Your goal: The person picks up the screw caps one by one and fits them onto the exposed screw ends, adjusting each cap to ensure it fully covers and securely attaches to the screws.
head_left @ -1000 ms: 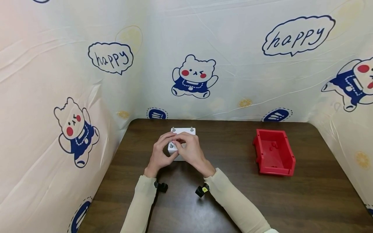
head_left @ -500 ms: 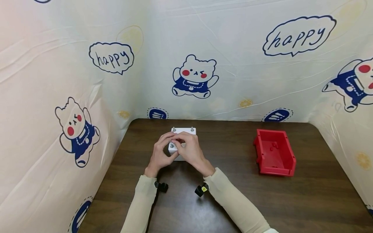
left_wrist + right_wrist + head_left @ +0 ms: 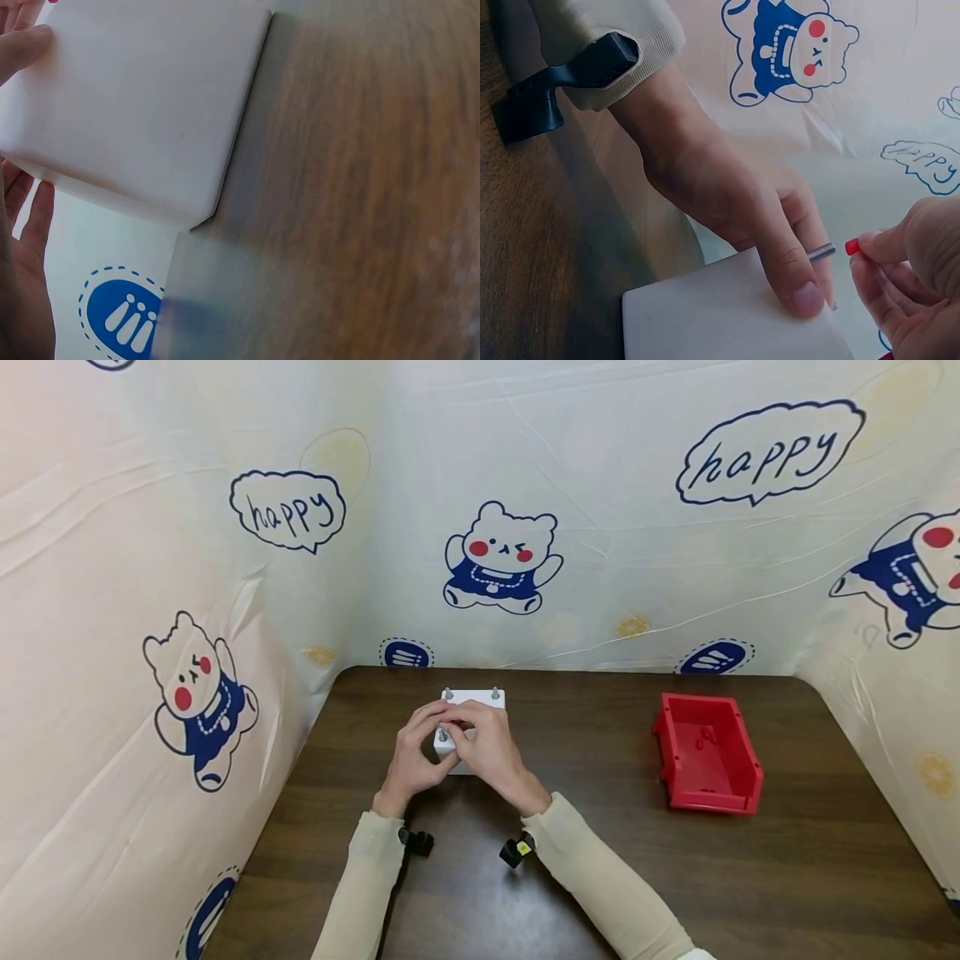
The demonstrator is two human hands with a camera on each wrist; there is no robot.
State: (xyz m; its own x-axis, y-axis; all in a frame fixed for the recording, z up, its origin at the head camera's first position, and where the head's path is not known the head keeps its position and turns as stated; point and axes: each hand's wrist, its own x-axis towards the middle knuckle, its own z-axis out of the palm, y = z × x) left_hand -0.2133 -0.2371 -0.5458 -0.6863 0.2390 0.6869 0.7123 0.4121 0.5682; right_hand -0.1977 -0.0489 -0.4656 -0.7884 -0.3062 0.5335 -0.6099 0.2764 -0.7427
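Observation:
A white block [image 3: 474, 696] with metal threaded studs on its top stands near the table's back edge. My left hand [image 3: 411, 753] grips its left side; in the left wrist view the thumb [image 3: 26, 49] lies on the front face and fingers are round the side. My right hand [image 3: 491, 743] is over the block. Seen from the right wrist, that hand pinches a small red cap [image 3: 852, 247] between thumb and fingertip, just off the tip of a metal stud [image 3: 822, 252] beside my left thumb. The head view hides the cap behind the fingers.
A red open bin [image 3: 708, 793] stands at the right of the brown wooden table [image 3: 585, 877], with several small red pieces [image 3: 705, 735] inside. Printed cloth [image 3: 600, 527] encloses the back and sides. Black wrist cameras [image 3: 417, 842] sit on both sleeves.
The right wrist has shifted very slightly left in the head view. Both hands otherwise keep their places at the block, and the bin has not moved.

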